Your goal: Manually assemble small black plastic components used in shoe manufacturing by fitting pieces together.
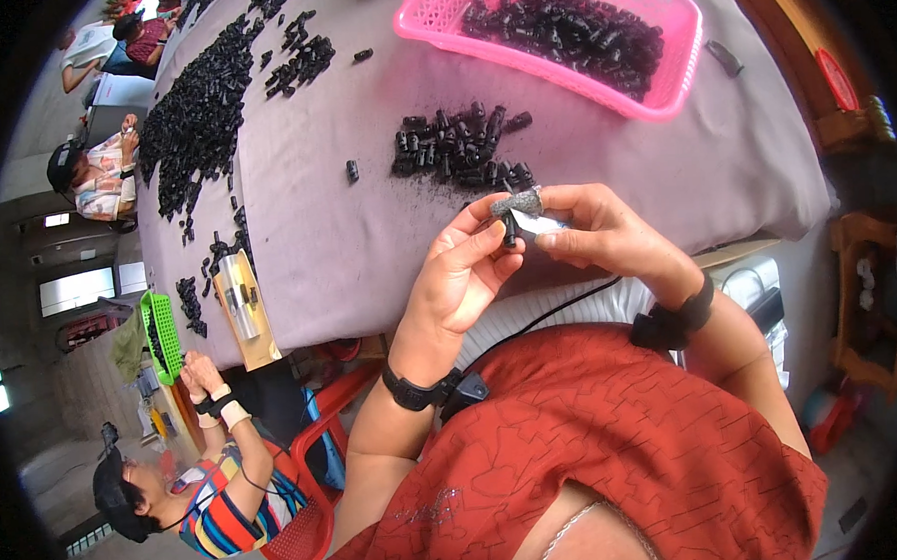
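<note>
Now, at frame centre: both hands meet just above the near edge of the tabletop [346, 224], which is draped in a pale lilac cloth.
Left hand [463, 274]: fingers curled, thumb and forefinger pinching a small black part [509, 229] that stands upright between the two hands.
Right hand [607, 235]: fingers pressed together around a small white piece [538, 224], whose tip touches the black part; a grey wrap [518, 203] covers one fingertip.
Wrists: each carries a black band.
Small pile [458, 144]: loose black parts on the cloth, just above the hands, centre of frame.
Pink basket [549, 65]: upper right of centre, holding many more black parts.
Long heap [201, 111]: black parts strewn along the upper left of the tabletop.
Green basket [163, 337]: left edge of the tabletop, beside a tan card with a clear tube [237, 299] on it.
Other people: one seated at lower left in a striped shirt [224, 520], others further off at upper left.
</note>
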`<control>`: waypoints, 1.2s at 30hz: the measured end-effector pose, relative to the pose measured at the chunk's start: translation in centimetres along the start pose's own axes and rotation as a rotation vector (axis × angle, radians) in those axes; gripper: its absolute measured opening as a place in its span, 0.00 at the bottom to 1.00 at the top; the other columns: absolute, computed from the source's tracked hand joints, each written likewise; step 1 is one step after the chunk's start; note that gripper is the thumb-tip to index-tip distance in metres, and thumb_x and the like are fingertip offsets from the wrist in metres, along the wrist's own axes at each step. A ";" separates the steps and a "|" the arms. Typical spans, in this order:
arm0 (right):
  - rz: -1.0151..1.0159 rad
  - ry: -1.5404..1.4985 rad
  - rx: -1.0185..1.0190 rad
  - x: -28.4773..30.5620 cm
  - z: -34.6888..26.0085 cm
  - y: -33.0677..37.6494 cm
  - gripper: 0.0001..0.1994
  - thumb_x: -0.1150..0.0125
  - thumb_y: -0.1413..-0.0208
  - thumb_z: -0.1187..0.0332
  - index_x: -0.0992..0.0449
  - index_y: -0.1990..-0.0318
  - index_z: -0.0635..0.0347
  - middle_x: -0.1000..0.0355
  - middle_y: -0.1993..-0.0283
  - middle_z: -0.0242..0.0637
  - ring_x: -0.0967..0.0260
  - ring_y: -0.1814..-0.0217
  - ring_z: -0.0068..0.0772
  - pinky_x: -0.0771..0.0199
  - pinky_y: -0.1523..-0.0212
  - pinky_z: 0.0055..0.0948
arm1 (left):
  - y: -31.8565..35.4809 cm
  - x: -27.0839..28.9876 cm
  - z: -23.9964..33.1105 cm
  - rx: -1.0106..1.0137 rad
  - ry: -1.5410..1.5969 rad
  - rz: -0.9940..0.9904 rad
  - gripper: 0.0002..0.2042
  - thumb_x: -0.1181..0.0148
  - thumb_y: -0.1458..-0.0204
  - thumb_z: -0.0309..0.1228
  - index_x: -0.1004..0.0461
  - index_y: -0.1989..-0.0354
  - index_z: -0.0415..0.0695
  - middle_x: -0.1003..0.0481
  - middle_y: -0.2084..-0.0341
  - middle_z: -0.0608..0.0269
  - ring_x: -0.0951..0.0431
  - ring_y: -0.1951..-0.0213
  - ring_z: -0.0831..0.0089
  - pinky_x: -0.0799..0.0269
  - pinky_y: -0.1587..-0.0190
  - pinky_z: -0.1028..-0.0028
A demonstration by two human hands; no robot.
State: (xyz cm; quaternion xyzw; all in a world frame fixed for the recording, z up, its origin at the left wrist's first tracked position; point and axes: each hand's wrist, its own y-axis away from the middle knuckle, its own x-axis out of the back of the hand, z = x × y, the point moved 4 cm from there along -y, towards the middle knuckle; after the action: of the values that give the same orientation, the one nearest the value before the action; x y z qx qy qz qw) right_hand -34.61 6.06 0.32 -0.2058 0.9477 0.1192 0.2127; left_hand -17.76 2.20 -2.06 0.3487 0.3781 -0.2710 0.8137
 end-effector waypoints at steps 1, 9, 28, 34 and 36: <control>0.001 0.015 0.004 -0.2 -0.2 0.1 0.20 0.41 0.40 0.64 0.31 0.42 0.60 0.33 0.69 0.19 0.49 0.76 0.07 0.52 0.79 0.13 | 0.1 -0.3 0.2 -0.007 0.001 -0.014 0.18 0.44 0.43 0.24 0.33 0.44 0.41 0.24 0.62 0.61 0.21 0.62 0.71 0.20 0.61 0.74; 0.295 0.154 0.141 1.2 -0.4 0.3 0.15 0.43 0.41 0.68 0.29 0.48 0.61 0.37 0.72 0.19 0.46 0.75 0.08 0.47 0.77 0.13 | 0.9 -0.1 1.3 -0.077 -0.083 0.039 0.13 0.46 0.41 0.25 0.30 0.49 0.38 0.23 0.60 0.57 0.21 0.61 0.68 0.21 0.58 0.73; 0.379 0.334 0.205 0.9 -1.4 0.6 0.10 0.42 0.41 0.69 0.28 0.56 0.63 0.38 0.69 0.20 0.45 0.68 0.10 0.42 0.69 0.15 | -6.1 -6.4 8.5 -0.280 -0.303 -0.028 0.07 0.42 0.45 0.24 0.26 0.58 0.40 0.24 0.67 0.62 0.22 0.66 0.75 0.22 0.64 0.78; 0.397 0.380 0.201 1.9 -1.0 0.8 0.10 0.43 0.42 0.71 0.29 0.55 0.65 0.37 0.65 0.21 0.44 0.64 0.11 0.40 0.64 0.16 | -13.1 -9.9 8.8 -0.331 -0.429 0.124 0.07 0.41 0.45 0.25 0.25 0.58 0.40 0.23 0.67 0.64 0.22 0.67 0.73 0.21 0.64 0.76; 0.401 0.341 0.194 2.1 -0.8 0.8 0.10 0.43 0.42 0.71 0.29 0.55 0.65 0.37 0.65 0.21 0.44 0.64 0.11 0.39 0.63 0.17 | -14.8 -10.2 8.5 -0.332 -0.477 0.178 0.08 0.41 0.45 0.25 0.24 0.58 0.40 0.23 0.66 0.64 0.22 0.66 0.72 0.21 0.64 0.75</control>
State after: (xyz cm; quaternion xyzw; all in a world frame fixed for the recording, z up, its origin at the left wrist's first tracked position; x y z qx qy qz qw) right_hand -36.98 5.77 0.12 -0.0100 0.9986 0.0313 0.0412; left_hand -30.30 -11.58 4.78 0.1690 0.1837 -0.2072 0.9459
